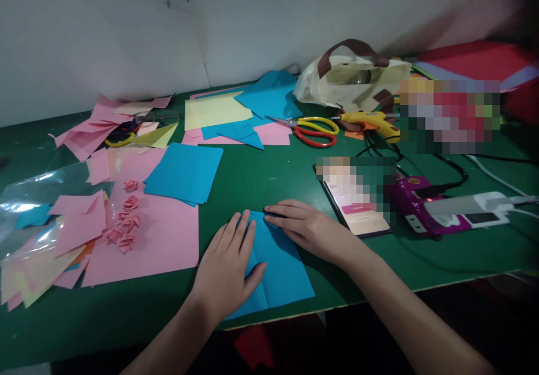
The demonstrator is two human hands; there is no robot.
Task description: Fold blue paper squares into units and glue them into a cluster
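A blue sheet of paper with a crease running down its middle lies on the green table near the front edge. My left hand rests flat on the sheet's left part, fingers stretched out and thumb apart. At the sheet's upper right, my right hand lies with its fingers extended over the paper's top edge. A stack of blue paper squares sits beyond my left hand, partly on a large pink sheet. Several small folded pink paper roses are on that pink sheet.
Red-and-yellow-handled scissors and a yellow glue gun lie farther back. A phone and a purple power strip with cables are at right. Behind them stands a cream bag. Paper scraps and clear plastic cover the left.
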